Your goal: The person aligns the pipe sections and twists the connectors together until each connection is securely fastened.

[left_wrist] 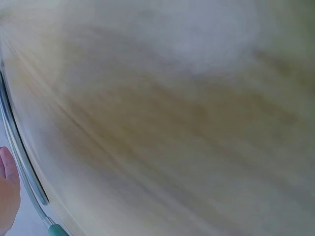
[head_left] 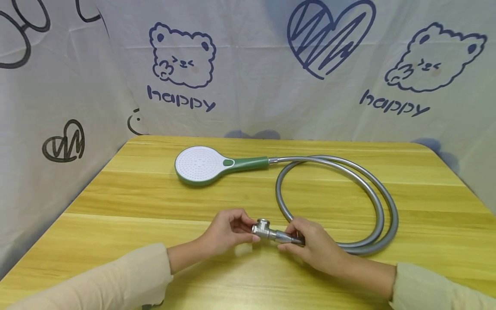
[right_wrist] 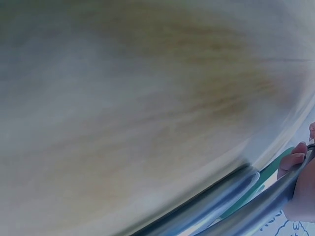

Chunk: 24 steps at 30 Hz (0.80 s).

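Observation:
In the head view my left hand (head_left: 228, 232) pinches a small metal T-shaped pipe fitting (head_left: 262, 228) between thumb and fingertips. My right hand (head_left: 315, 245) holds the end of a grey shower hose, its thumb and fingers at the tapered metal connector (head_left: 284, 237). Fitting and connector are in line, end to end, low over the table near its front. From there the hose (head_left: 392, 215) loops to the right and back. Its other end joins the green handle of a shower head (head_left: 199, 164), which lies with its white spray face up.
Beneath everything is a yellow wood-grain table (head_left: 128, 202). A white cloth (head_left: 255, 99) printed with bears and hearts hangs behind it and along the sides. Both wrist views are mostly filled by blurred table surface, with the hose (right_wrist: 211, 206) at the edge.

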### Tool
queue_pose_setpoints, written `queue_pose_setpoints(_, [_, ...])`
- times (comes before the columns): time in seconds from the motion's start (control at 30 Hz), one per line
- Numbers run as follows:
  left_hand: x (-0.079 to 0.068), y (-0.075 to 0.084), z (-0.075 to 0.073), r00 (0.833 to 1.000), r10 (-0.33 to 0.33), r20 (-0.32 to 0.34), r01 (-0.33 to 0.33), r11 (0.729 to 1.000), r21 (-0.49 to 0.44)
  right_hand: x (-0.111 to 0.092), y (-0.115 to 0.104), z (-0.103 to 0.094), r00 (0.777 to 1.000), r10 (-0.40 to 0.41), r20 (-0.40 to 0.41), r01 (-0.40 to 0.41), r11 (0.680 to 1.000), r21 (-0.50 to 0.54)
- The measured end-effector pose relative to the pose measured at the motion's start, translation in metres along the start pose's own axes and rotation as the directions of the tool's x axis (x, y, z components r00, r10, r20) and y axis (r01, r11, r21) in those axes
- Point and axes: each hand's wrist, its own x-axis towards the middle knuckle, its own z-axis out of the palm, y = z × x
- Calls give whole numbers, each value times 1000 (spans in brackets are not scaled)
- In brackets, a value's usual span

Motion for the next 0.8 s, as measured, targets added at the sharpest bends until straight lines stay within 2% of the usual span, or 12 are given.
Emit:
queue_pose_setpoints(0.37, [0,0,-1,1000,24,-1,-24,999,21,0,1,0,999,-42,1,42,998,38])
queue_pose_setpoints(0.63, [0,-2,-1,1000,20,3,-20,1000,13,-1,1,-1,999,-31,32,31,999,10])
queue_pose_setpoints(0.8, [0,-3,0,1000,11,5,-11,1000,0,-1,0,-1,998,3,69,-3,1000,-5])
